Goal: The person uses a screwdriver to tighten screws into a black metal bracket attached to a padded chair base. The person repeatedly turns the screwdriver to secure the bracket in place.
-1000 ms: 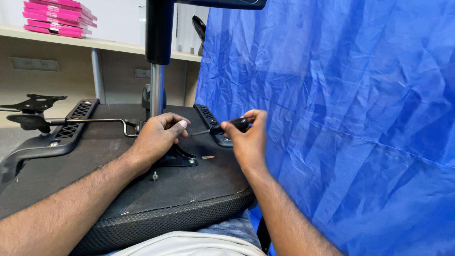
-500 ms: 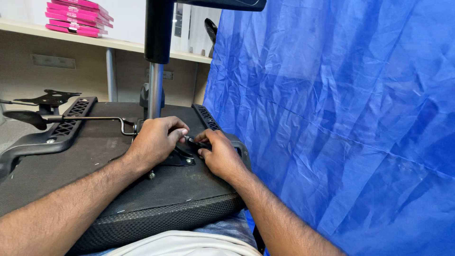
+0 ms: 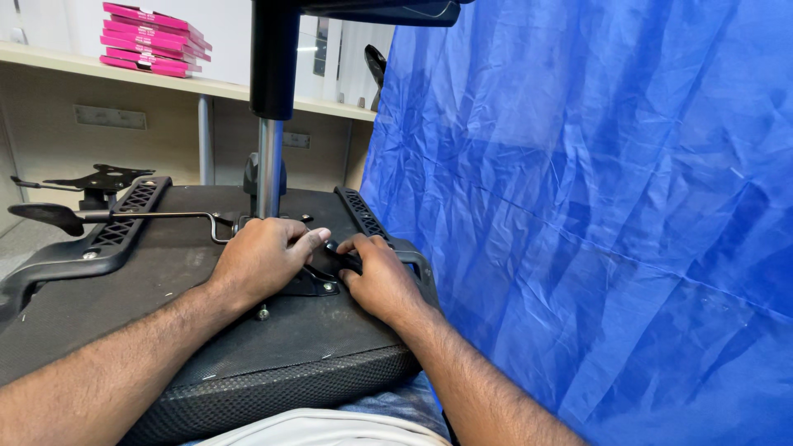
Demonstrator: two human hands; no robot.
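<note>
Now both hands, left hand (image 3: 263,260), right hand (image 3: 378,279), pressing black mechanism plate (image 3: 307,285), upturned chair seat (image 3: 165,297)

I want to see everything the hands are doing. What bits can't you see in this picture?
- Head view: what the right hand pinches is hidden under its fingers.
- Head view: the black metal plate on the upturned black chair seat is mostly covered by the left hand.
- Head view: the chair's silver column is cut off by the top edge.
</note>
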